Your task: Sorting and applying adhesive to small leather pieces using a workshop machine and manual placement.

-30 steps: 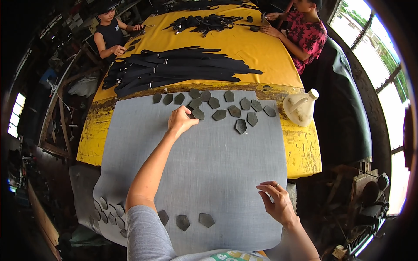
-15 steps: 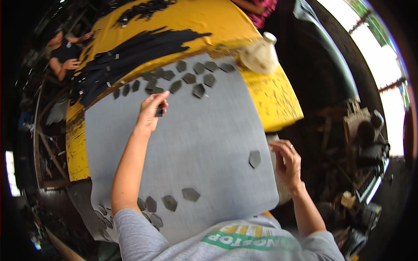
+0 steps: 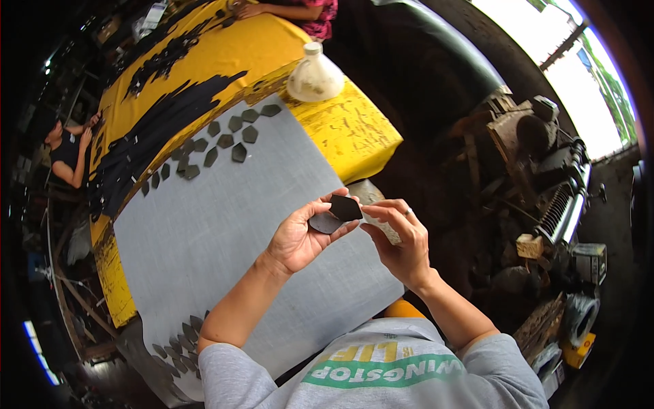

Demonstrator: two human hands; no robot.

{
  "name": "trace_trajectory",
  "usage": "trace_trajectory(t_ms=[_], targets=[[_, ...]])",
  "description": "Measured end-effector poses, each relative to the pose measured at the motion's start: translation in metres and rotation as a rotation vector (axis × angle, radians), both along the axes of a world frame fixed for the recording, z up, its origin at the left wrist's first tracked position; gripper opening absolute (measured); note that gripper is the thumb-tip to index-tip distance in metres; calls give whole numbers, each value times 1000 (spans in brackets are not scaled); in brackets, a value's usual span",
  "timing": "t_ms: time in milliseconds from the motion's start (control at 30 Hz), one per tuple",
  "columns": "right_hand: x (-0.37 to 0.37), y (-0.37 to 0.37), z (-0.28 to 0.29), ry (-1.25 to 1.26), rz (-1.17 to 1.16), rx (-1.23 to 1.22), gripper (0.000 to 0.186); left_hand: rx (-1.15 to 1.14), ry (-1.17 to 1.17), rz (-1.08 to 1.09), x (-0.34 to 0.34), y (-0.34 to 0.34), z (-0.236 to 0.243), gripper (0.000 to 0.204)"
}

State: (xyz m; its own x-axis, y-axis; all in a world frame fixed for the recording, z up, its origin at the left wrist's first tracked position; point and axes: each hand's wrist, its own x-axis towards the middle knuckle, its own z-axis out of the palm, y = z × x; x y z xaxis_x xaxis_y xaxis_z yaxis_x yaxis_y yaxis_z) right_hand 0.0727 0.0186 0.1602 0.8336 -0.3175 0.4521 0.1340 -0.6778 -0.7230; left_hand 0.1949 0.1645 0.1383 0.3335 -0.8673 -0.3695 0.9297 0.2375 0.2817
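My left hand (image 3: 306,235) is closed round two flat five-sided pieces over the right side of the grey sheet. The black piece (image 3: 346,208) lies partly over the greyer piece (image 3: 325,223). My right hand (image 3: 402,242) meets it from the right, thumb and fingertips pinched together at the black piece's right edge. Along the far edge of the grey sheet (image 3: 225,232) lie several dark five-sided pieces (image 3: 239,152), some overlapping. A second group of pieces (image 3: 178,347) lies at the near left, partly hidden by my left forearm.
Beyond the sheet stands a yellow-covered table (image 3: 354,129) bearing a whitish jug (image 3: 315,76) and dark strips (image 3: 157,129). One person (image 3: 68,153) is at the left, another person's arm (image 3: 286,11) at the far side. Machinery (image 3: 565,191) and a wood block (image 3: 529,246) stand at right.
My left hand has moved from the far pieces toward my right hand, bringing dark pieces with it. My right hand has come inward to meet them. The view has shifted.
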Motion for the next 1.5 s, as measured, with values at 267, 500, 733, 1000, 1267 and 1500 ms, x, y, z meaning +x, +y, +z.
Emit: trace_trajectory(t_ms=[267,500,733,1000,1267,1500], targets=[[-67,-51,9,-62,-35,208,27,103,33,-2,-67,-71,23,16],[-152,-108,34,-99,-191,499,22,-37,-23,-164,-138,-145,39,22],[-258,-170,49,-84,14,1567,19,-381,-914,-114,-213,-226,49,17],[-343,-224,42,-83,77,1632,12,-646,-1285,-457,-261,-295,66,24],[-375,-250,32,11,124,1676,15,-768,-1356,-491,-296,-332,75,20],[-389,-278,32,-204,-87,1580,10,-565,-1730,-214,-294,-349,88,39]])
